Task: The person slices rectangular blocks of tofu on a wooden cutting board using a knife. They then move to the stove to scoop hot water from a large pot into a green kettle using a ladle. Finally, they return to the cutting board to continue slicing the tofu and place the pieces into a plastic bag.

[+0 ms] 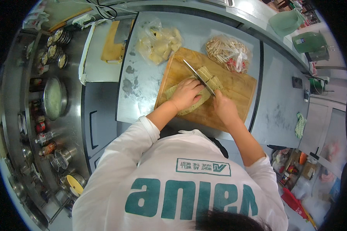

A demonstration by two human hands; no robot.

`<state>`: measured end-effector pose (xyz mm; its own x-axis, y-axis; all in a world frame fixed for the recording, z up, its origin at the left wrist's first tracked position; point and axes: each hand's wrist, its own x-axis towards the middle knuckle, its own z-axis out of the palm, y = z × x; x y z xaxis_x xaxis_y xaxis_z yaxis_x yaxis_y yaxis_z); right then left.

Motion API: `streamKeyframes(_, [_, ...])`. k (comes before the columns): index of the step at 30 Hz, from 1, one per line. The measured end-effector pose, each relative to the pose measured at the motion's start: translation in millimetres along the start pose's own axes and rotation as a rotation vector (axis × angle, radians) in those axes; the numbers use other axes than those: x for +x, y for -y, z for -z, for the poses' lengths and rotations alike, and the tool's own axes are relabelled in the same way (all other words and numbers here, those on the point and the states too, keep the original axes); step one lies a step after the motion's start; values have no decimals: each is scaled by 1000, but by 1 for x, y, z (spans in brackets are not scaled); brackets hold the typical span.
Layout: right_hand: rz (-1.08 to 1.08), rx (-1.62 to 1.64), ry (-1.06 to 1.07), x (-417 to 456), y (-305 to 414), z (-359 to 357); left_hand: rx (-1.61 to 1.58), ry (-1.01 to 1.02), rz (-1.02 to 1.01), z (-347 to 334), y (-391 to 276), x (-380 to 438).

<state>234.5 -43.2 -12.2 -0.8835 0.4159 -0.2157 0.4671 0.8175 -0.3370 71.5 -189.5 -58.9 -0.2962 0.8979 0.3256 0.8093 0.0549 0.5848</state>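
Observation:
A wooden cutting board (pixel 237 92) lies at a slant before me on the metal worktop. On it is a pale, flat, bread-like slab (pixel 188 111). My left hand (pixel 186 92) presses down on this slab, fingers close to the blade. My right hand (pixel 225 106) grips the handle of a knife (pixel 195 72), whose blade points away and to the left. Just right of the blade sit several cut pieces (pixel 215 83) of the same food. The blade stands between the pieces and the slab; whether it touches the board cannot be seen.
Beyond the board lie a clear bag of pale yellow chunks (pixel 160 43) and a bag of thin beige sticks (pixel 227 52). Farther left, a cleaver (pixel 123 31) rests on a second board (pixel 108 46). A steel pan (pixel 55 99) stands on the left counter. A checked cloth (pixel 300 125) lies right.

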Motion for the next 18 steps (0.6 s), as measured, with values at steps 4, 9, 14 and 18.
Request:
streamKeyframes(4, [26,107,-77,-11,-12,4,-3,-50,-12,0,0,-12])
streamKeyframes(9, [-25,-36,96,-36,14,51,12,-43,20,4,0,-12])
streamKeyframes(14, [-60,-63,150,-25,16,30,27,-44,8,2,0,-12])
streamKeyframes(18, [-13,80,-15,-2,7,-2,-5,-15,-17,-2,-2,-13])
